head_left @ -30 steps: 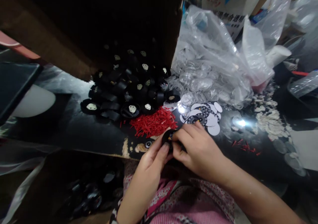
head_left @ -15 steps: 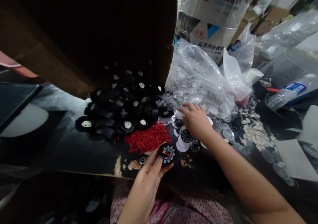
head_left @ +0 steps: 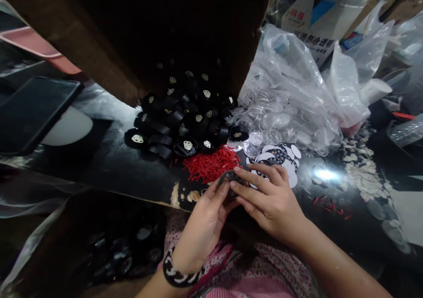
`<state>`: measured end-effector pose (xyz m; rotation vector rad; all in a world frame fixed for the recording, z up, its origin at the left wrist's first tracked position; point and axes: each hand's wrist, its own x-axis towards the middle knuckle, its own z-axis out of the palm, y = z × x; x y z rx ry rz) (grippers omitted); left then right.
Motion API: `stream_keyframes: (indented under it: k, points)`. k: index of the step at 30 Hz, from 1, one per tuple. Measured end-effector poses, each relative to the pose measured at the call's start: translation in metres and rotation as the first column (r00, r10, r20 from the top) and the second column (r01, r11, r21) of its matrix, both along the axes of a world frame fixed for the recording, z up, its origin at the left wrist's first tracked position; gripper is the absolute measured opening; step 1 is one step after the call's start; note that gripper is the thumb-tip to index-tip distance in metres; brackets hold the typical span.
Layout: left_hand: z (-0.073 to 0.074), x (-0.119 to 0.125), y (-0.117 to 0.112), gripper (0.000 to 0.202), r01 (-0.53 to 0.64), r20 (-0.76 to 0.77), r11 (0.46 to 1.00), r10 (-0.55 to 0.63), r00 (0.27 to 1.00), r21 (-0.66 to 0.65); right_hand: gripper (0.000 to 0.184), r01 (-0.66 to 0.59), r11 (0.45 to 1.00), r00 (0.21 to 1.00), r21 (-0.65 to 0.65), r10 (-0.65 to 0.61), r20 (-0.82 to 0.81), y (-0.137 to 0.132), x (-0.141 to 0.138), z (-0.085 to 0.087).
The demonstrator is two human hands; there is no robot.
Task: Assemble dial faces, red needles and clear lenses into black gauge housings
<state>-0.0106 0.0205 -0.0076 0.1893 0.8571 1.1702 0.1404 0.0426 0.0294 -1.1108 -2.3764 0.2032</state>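
My left hand (head_left: 205,216) holds a small round black dial (head_left: 227,177) by its rim, thumb on top, close to the table's front edge. The fingertips of my right hand (head_left: 276,199) press on the dial's face and right side and cover much of it. Whether a clear cover lies under those fingers cannot be made out. Just beyond my hands are a heap of thin red pointers (head_left: 211,163) and a spread of white and black printed discs (head_left: 292,163).
Black round cases (head_left: 160,139) spill from a large brown box (head_left: 132,84). Clear round covers (head_left: 274,119) lie by a plastic bag (head_left: 307,73). Pale small parts (head_left: 360,170) and loose red pointers (head_left: 330,206) are at right. A dark tablet-like panel (head_left: 36,108) stands left.
My right hand has come back from the clear covers and discs to the dial in my left hand. The view has shifted, so the table things appear further right and higher.
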Motion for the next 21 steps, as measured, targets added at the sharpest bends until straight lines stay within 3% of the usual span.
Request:
stream_keyframes:
  k: [3,6,9,15,21]
  points:
    - [-0.006,0.003,-0.007,0.032,0.092,-0.202,0.991,-0.071,0.977,0.099,0.026,0.12,0.975,0.979,-0.187,-0.147,-0.139,0.007,-0.004,0.004]
    - [-0.007,0.005,-0.012,0.038,0.183,-0.397,0.969,-0.104,0.912,0.167,0.043,0.227,0.923,0.966,-0.312,-0.253,-0.045,0.014,-0.013,0.002]
    - [-0.005,0.007,-0.013,0.037,0.23,-0.483,0.954,-0.112,0.869,0.192,0.046,0.271,0.924,0.962,-0.27,-0.268,0.047,0.016,-0.022,-0.005]
    - [-0.009,0.008,-0.014,0.033,0.203,-0.537,0.954,-0.054,0.842,0.222,0.043,0.262,0.937,0.952,-0.233,-0.291,-0.096,0.016,-0.028,-0.013]
    - [-0.015,0.005,-0.014,0.038,0.179,-0.49,0.966,-0.066,0.869,0.188,0.041,0.221,0.938,0.937,-0.267,-0.28,-0.208,0.02,-0.034,-0.013]
